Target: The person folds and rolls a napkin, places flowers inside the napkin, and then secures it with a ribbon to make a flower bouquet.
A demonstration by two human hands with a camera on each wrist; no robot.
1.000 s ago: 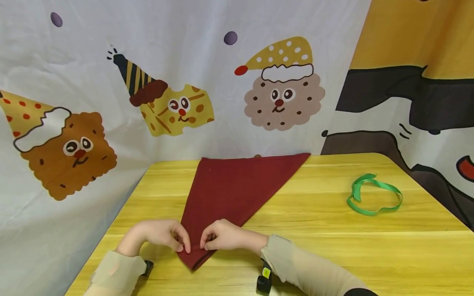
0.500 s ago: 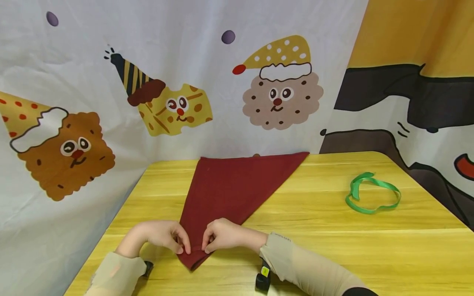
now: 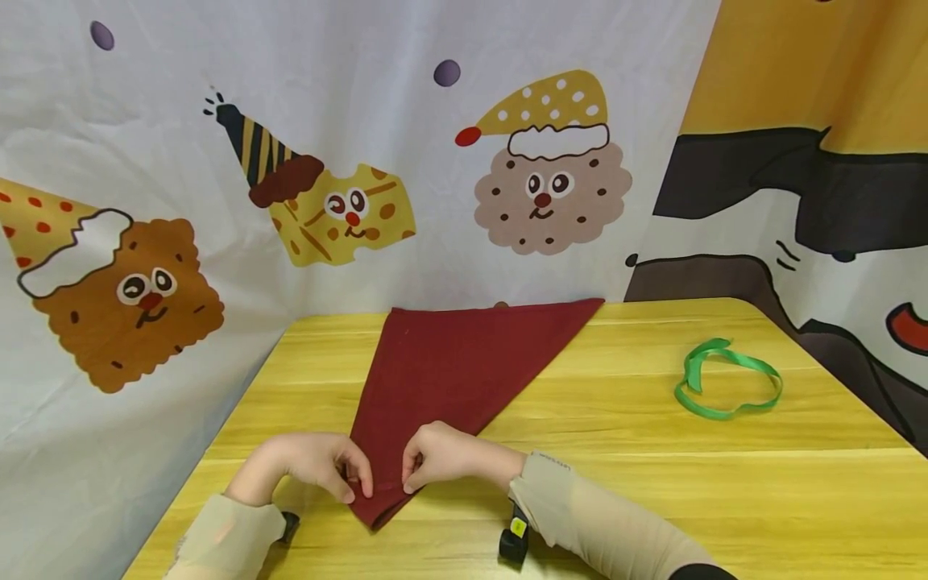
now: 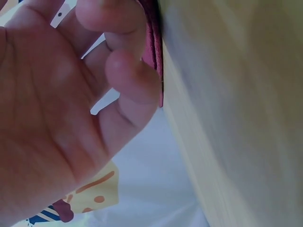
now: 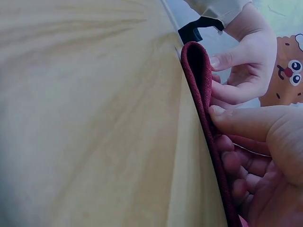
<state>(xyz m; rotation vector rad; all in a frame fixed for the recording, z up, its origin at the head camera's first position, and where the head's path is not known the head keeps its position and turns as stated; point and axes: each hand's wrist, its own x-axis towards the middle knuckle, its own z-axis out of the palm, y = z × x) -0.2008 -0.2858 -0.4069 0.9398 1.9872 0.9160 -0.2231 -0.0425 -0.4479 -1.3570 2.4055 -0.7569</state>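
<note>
Since the earlier frames, the person's right hand [image 3: 445, 457] had shifted slightly to the right along a dark red, roughly triangular piece of folded fabric [image 3: 464, 362], widening the small gap to the left hand [image 3: 326, 463], which had barely moved.

Around them stretched a yellow wood-grain table [image 3: 797, 467]. A narrow, shiny green ribbon [image 3: 693, 374] lay there in a loose loop, well apart from the fabric on the right. Behind the far edge hung a white cloth backdrop [image 3: 406, 48] printed with cartoon biscuits and cheese in party hats. Beige sleeves [image 3: 594, 515] covered both forearms, and a small black device [image 3: 513, 548] sat below the right wrist.

On the left-centre of the table, the fabric lay with its broad side at the far edge and its narrow end toward the person, that end turned over in a rounded fold. Both hands partly hid this fold. Curled in, the right hand pinched the turned edge between thumb and fingertip. The left hand's fingers were bent, with thumb and forefinger a little apart and touching the fold; whether they gripped a layer could not be told.
</note>
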